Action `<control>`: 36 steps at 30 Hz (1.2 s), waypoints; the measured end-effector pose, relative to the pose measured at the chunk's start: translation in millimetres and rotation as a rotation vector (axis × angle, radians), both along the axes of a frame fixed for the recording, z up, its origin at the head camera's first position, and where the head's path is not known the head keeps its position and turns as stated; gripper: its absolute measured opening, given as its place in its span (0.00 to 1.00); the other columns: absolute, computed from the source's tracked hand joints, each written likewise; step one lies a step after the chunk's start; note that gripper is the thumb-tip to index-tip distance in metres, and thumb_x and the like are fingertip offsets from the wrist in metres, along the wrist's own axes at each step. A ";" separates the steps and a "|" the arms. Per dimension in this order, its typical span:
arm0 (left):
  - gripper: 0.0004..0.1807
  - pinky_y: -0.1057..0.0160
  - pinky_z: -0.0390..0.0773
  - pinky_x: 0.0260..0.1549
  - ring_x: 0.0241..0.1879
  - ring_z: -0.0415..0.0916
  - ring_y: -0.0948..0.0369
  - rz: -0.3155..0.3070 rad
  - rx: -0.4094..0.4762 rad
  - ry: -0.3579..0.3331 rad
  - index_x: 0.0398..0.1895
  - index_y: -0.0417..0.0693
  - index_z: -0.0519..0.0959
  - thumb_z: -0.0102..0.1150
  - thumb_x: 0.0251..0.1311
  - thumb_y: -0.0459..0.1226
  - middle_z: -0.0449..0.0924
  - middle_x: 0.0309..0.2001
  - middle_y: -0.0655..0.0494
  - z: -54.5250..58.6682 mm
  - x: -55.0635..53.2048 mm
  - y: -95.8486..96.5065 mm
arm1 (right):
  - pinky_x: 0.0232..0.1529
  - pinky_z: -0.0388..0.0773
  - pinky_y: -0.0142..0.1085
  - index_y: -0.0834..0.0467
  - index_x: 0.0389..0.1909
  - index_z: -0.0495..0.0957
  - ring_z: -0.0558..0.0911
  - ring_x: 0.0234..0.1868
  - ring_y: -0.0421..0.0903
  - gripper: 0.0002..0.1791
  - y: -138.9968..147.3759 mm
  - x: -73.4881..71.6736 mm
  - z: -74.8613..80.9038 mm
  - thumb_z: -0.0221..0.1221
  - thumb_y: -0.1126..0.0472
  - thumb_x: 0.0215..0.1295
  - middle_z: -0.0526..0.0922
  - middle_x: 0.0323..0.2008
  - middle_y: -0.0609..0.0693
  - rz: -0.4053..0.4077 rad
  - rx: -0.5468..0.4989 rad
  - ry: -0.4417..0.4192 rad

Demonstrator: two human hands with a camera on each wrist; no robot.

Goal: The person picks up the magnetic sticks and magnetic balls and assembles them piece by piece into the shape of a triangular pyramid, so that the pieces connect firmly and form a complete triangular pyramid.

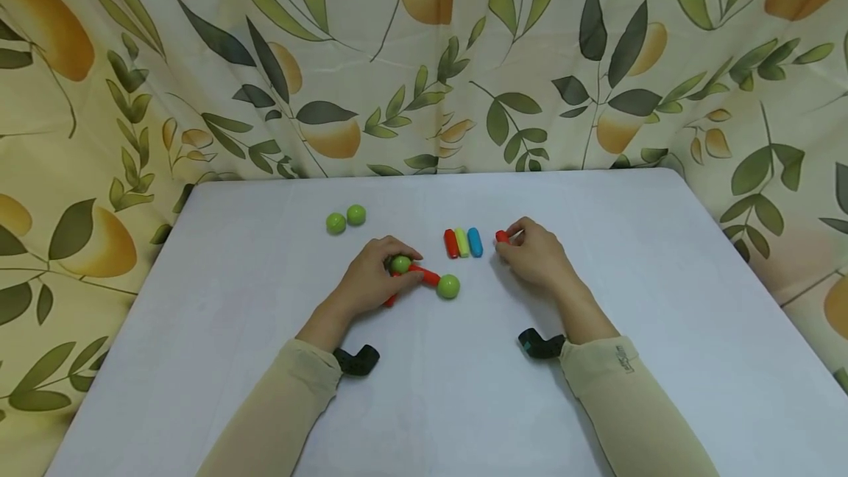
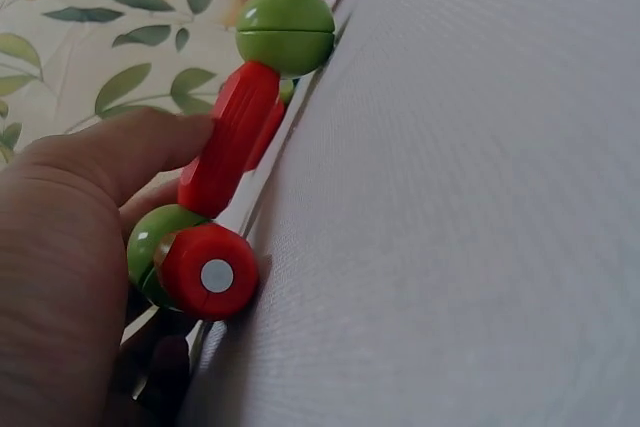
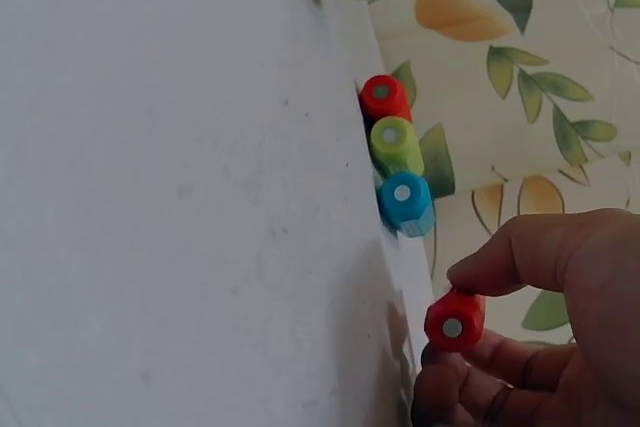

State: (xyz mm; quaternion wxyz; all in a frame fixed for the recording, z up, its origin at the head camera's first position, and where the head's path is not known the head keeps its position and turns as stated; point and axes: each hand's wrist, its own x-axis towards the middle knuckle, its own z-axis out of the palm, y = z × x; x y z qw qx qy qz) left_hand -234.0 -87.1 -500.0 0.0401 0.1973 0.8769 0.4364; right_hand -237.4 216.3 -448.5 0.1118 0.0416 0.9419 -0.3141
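My left hand (image 1: 371, 278) grips a joined piece of red magnetic rods and green balls. Its thumb lies along one red rod (image 2: 235, 137), with a green ball (image 1: 448, 286) at that rod's far end. The fingers are around another green ball (image 1: 401, 264), from which a second red rod (image 2: 215, 272) points toward the left wrist camera. My right hand (image 1: 538, 256) pinches a loose red magnetic rod (image 3: 455, 322) between thumb and fingers, its metal-tipped end showing. Left of that hand, a red rod (image 1: 451, 244), a lime rod (image 1: 462, 242) and a blue rod (image 1: 475, 242) lie side by side.
Two more green balls (image 1: 336, 224) (image 1: 356, 214) sit near the back left of the white table (image 1: 232, 359). A leaf-and-fruit patterned curtain (image 1: 411, 94) hangs behind the table's back edge. Dark wrist camera mounts (image 1: 358, 361) stick out from both sleeves.
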 end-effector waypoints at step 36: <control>0.11 0.60 0.73 0.40 0.42 0.73 0.62 0.030 -0.057 0.008 0.38 0.64 0.89 0.73 0.59 0.55 0.80 0.34 0.69 3.5 1.8 1.8 | 0.44 0.84 0.40 0.60 0.50 0.85 0.83 0.40 0.56 0.11 -33.9 21.1 22.0 0.62 0.60 0.73 0.87 0.41 0.55 0.442 -0.514 -0.042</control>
